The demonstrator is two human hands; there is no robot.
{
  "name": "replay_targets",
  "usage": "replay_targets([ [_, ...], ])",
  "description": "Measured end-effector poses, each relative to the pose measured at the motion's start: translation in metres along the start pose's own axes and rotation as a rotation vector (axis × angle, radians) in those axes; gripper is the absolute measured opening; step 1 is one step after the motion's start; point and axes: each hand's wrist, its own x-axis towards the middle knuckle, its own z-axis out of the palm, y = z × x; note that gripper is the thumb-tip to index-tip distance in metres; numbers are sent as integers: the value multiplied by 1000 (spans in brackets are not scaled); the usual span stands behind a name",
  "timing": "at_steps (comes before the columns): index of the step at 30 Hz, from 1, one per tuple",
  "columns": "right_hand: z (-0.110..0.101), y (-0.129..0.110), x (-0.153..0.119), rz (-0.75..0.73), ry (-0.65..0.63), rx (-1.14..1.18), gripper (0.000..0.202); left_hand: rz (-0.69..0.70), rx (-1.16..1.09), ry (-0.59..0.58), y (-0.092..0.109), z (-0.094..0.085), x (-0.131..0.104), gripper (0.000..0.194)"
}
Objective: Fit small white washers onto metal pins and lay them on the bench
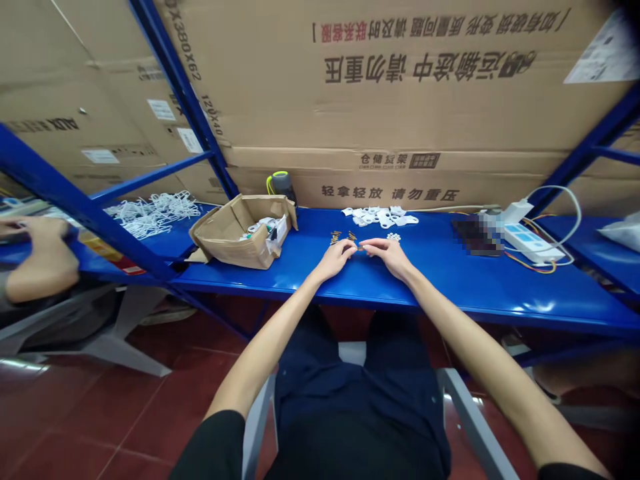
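Note:
My left hand (337,259) and my right hand (389,256) meet fingertip to fingertip low over the blue tabletop (320,290). Both are closed in a pinch around a tiny brownish piece (359,248), too small to identify. Just behind my left hand lie two small groups of brown, screw-like pieces (335,237). Small white round pieces (393,237) sit behind my right hand. Further back is a pile of white plastic parts (380,216).
On the left stands an open cardboard box (243,233) with small items, a dark cylinder (283,185) behind it. At right are a power strip (534,241) with cables and a pixelated dark object (477,235). Another person's arm (47,260) is far left, near white cords (155,213).

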Motion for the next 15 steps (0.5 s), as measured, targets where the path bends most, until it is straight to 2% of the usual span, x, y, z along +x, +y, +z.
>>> replay_targets([
  [4,0,-1,0,-12,-42,12,43,6,32,8,-2,1,1,15],
  [7,3,-2,1,-20,-16,60,46,-16,18,19,-3,2,1,16],
  [10,7,-1,1,-49,26,-21,38,-21,32,51,-3,2,1,17],
  [15,10,7,1,-64,45,-129,41,7,80,87,-4,3,1,16],
])
